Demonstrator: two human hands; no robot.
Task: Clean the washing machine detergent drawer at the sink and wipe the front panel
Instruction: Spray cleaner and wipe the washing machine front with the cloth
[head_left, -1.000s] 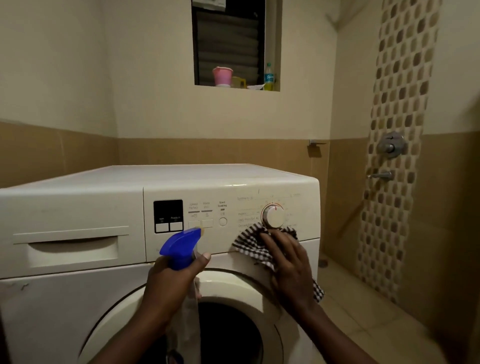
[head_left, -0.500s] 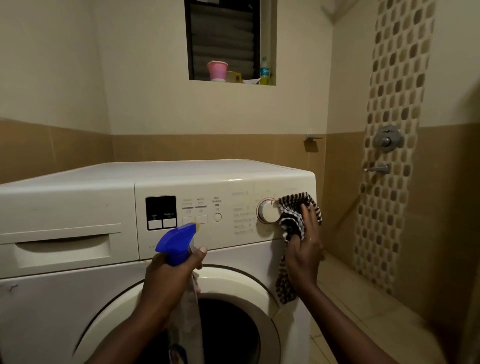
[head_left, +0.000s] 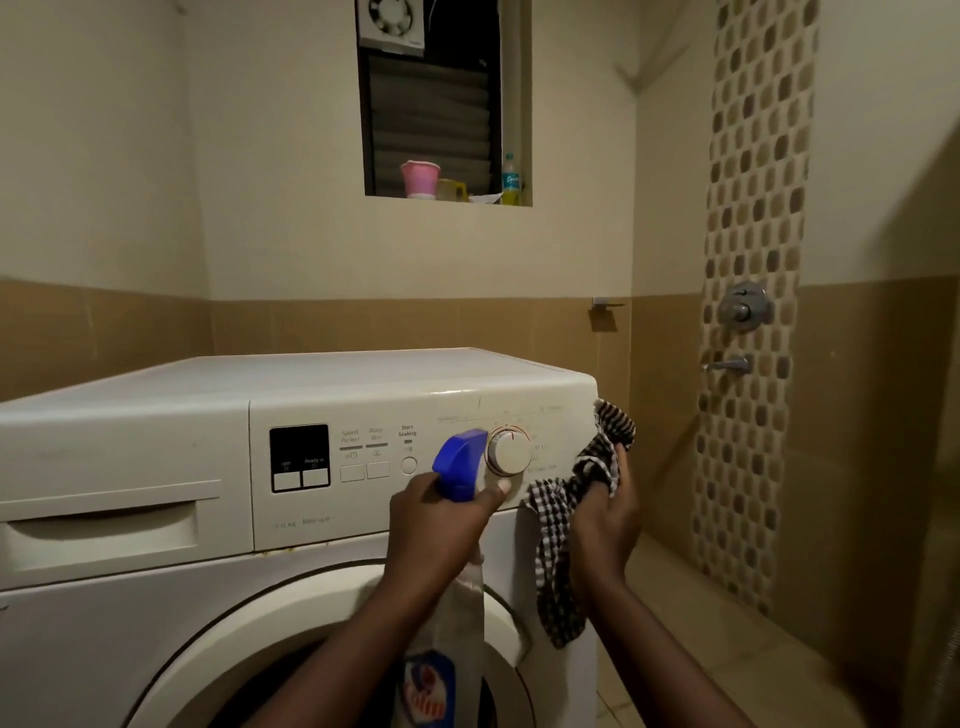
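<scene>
Behind the washing machine (head_left: 363, 374) rise apparently tan tiles (head_left: 363, 325).

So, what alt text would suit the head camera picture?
A person's left hand holds a blue-topped spray bottle by the dial of a white washing machine; the right hand grips a checked cloth at its right edge.

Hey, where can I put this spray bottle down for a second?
The washing machine top looks bare, from the control panel edge back to the tiled wall. The floor between machine and shower wall is open too. The window ledge is crowded: pink cup, yellow mug, bottle.
</scene>
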